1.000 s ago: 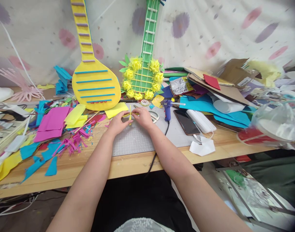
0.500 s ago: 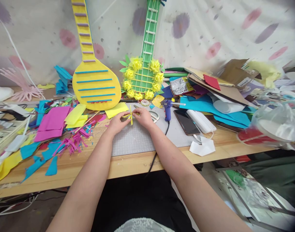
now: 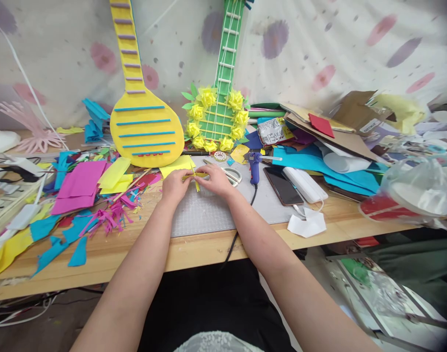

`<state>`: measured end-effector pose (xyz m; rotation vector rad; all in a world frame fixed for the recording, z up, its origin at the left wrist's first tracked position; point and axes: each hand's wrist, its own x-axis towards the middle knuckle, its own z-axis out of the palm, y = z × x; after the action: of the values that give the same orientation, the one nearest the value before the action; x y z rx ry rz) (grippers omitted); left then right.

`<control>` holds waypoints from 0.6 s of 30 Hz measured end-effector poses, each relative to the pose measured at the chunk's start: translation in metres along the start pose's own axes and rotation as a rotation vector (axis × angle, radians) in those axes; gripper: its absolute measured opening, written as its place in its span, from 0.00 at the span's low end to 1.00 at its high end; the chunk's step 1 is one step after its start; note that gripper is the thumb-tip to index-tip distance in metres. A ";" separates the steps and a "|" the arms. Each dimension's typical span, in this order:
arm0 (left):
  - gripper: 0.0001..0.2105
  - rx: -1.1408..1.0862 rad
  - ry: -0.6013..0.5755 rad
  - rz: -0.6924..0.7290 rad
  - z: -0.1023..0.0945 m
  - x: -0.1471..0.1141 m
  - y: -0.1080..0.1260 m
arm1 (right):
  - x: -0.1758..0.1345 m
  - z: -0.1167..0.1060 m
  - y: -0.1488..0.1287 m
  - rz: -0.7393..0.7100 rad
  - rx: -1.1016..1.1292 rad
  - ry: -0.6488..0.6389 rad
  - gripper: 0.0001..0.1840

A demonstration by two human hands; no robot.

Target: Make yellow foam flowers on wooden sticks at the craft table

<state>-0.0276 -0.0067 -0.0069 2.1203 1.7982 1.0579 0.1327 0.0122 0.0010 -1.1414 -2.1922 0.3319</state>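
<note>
Thin yellow paper strips (image 3: 196, 182), crossing one another, are pinched between both hands above the grey cutting mat (image 3: 201, 215). My left hand (image 3: 175, 187) grips them from the left with thumb and fingers together. From the right, my right hand (image 3: 215, 180) pinches the same strips, its fingertips nearly meeting the left ones. Part of the strips is hidden by the fingers. Scissors (image 3: 234, 176) with pale handles lie just behind my right hand. A sheet of yellow paper (image 3: 177, 165) lies behind my left hand.
A yellow paper guitar (image 3: 146, 127) and a green one (image 3: 223, 73) with yellow flowers lean at the back. Right of the mat's middle are a purple glue gun (image 3: 255, 168), a phone (image 3: 284, 187) and a white power bank (image 3: 304, 183). Coloured paper scraps (image 3: 80, 188) cover the left side.
The yellow strips have tipped from nearly upright to a slant and sit lower between the fingers. Both hands have shifted slightly, with the fingertips drawn closer together.
</note>
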 end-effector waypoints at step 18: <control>0.08 -0.054 0.009 -0.090 -0.002 -0.001 0.002 | 0.001 -0.001 -0.003 -0.097 -0.124 -0.002 0.13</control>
<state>-0.0275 -0.0086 -0.0048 1.9874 1.8285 1.0830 0.1311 0.0106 0.0039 -1.0958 -2.2876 0.1569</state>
